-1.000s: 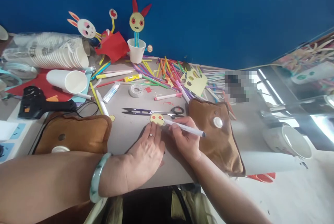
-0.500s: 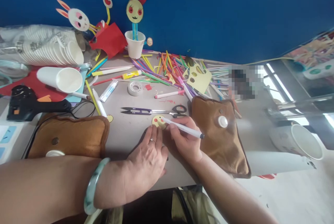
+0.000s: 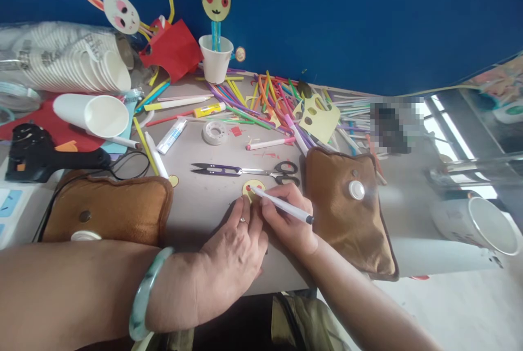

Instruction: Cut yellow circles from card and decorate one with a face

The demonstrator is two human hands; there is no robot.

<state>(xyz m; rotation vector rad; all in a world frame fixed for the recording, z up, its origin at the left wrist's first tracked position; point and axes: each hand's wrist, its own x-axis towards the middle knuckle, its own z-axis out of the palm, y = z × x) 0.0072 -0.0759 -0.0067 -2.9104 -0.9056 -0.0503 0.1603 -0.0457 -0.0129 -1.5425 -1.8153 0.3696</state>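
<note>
A small yellow paper circle (image 3: 250, 185) with red spots lies flat on the table. My left hand (image 3: 235, 247) rests with its fingers stretched out, the fingertips on the circle's lower edge. In my right hand (image 3: 291, 220) is a white marker pen (image 3: 286, 206), gripped like a writing tool, its tip at a red spot on the circle and its dark end pointing right. Just beyond the circle lie black-handled scissors (image 3: 286, 173) and dark thread snips (image 3: 216, 169). My fingers hide part of the circle.
Brown cushioned pouches (image 3: 110, 209) flank my hands, the other pouch (image 3: 347, 215) being right. Behind are a tape roll (image 3: 215, 133), a glue gun (image 3: 41, 155), paper cups (image 3: 108, 115), colored pipe cleaners (image 3: 265, 92) and a bunny puppet in a cup (image 3: 216, 59). A mug (image 3: 469, 223) stands far right.
The pen tip has moved from the right part of the circle to a red spot further left. The whole view has shifted slightly. My left fingers stay on the circle.
</note>
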